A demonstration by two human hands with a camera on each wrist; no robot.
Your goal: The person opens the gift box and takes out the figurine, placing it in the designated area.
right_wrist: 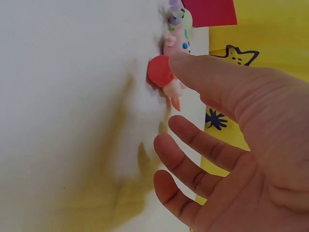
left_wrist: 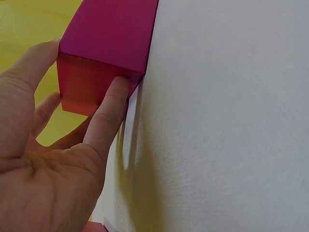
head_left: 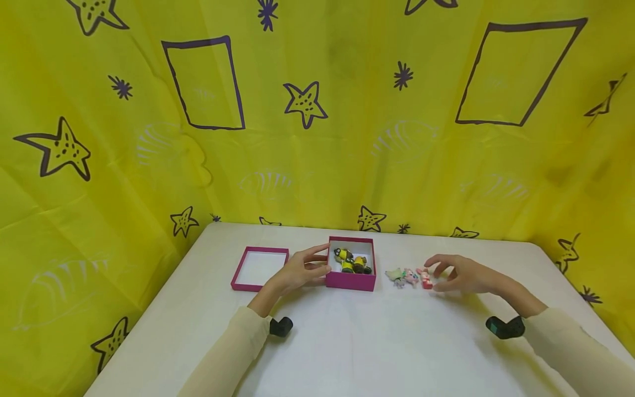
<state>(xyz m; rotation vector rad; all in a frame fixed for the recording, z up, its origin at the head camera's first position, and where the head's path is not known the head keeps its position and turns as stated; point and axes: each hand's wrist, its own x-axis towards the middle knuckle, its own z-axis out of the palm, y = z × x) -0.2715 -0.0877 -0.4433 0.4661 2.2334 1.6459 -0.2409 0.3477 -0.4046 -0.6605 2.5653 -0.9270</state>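
Note:
A magenta box (head_left: 350, 282) with a white inside stands near the middle of the table, holding several yellow-and-dark toy figurines (head_left: 345, 254). My left hand (head_left: 301, 269) touches the box's left side with its fingers extended; in the left wrist view, fingertips (left_wrist: 118, 87) rest against the box's end wall. To the right of the box lie small toys in a row: a pale green one (head_left: 396, 274), a pink one (head_left: 410, 277) and a red-and-pink figurine (head_left: 426, 279) with ears. Beside that last one hovers my right hand (head_left: 461, 274), fingers spread and loosely bent, thumb overlapping the figurine in the right wrist view.
A shallow magenta lid (head_left: 248, 287) with a white inside lies left of the box, behind the left forearm. The white table (head_left: 357, 342) meets a yellow curtain (head_left: 307, 165) with star drawings at its back and sides. Each wrist carries a dark camera (head_left: 281, 327).

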